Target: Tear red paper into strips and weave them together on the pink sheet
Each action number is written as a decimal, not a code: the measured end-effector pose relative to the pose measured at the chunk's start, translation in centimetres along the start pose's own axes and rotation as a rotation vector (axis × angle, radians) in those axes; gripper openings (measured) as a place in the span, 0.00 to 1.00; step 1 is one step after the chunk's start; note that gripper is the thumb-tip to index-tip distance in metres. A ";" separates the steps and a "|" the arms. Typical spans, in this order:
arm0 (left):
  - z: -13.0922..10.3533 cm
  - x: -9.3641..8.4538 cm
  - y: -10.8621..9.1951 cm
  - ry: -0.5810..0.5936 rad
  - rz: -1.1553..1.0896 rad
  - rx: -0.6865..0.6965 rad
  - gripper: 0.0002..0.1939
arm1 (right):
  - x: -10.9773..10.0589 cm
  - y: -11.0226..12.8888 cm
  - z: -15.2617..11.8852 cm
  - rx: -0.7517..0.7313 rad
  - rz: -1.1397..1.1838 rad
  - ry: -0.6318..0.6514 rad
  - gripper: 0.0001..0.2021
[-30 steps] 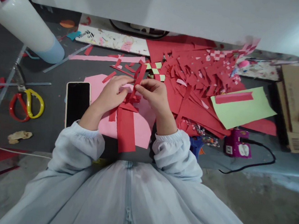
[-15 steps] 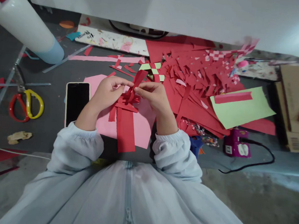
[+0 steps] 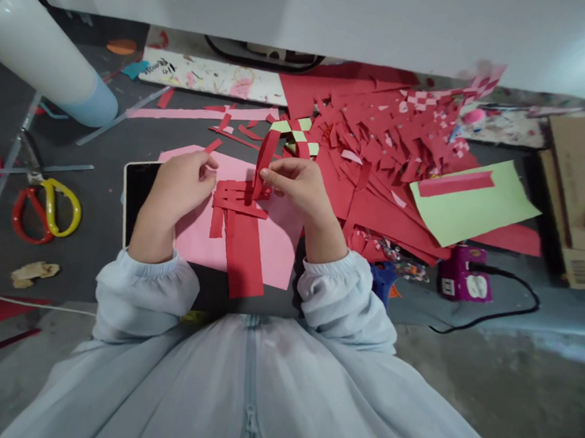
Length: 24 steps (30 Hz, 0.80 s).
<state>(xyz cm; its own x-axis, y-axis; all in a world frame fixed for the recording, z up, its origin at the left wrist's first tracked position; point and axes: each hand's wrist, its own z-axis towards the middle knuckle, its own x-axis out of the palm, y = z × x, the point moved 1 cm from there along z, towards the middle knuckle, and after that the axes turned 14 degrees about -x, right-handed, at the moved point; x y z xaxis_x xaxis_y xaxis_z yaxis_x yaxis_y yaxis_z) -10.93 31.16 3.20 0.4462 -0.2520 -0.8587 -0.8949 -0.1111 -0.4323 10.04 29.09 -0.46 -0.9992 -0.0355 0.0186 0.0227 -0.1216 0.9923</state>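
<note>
On a pink paper sheet (image 3: 277, 258) lies a piece of interlaced red paper strips (image 3: 234, 195), with a wider red paper piece (image 3: 244, 256) running down from it. My right hand (image 3: 298, 183) pinches a red paper strip (image 3: 267, 152) that stands up in a loop from the right end of the interlaced part. My left hand (image 3: 182, 184) is just left of the interlaced strips, its fingers loosely curled with a gap at the thumb and nothing seen in them. My left forearm covers part of a phone (image 3: 137, 188).
Scissors (image 3: 47, 208) and a large white-and-blue bottle (image 3: 57, 62) are at left. Red paper scraps (image 3: 378, 138) heap up behind my right hand. Further right are a green sheet (image 3: 474, 205), a purple box (image 3: 466, 274) with a black cable, and cardboard (image 3: 582, 186).
My left hand has let go of the red strip and moved left and slightly down, over the phone. My right hand still holds the strip, which now arches upright.
</note>
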 end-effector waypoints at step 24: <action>-2.5 -1.2 -1.2 0.709 0.254 0.100 0.14 | 0.7 -0.1 -0.6 0.115 0.073 0.075 0.16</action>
<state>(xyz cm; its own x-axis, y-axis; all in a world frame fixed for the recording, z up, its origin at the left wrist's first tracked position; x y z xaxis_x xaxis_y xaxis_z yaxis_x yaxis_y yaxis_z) -10.46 29.15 5.45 0.0809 -0.8198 -0.5669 -0.9484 0.1116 -0.2968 9.39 28.52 -0.61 -0.9896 -0.1150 0.0863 0.0871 -0.0020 0.9962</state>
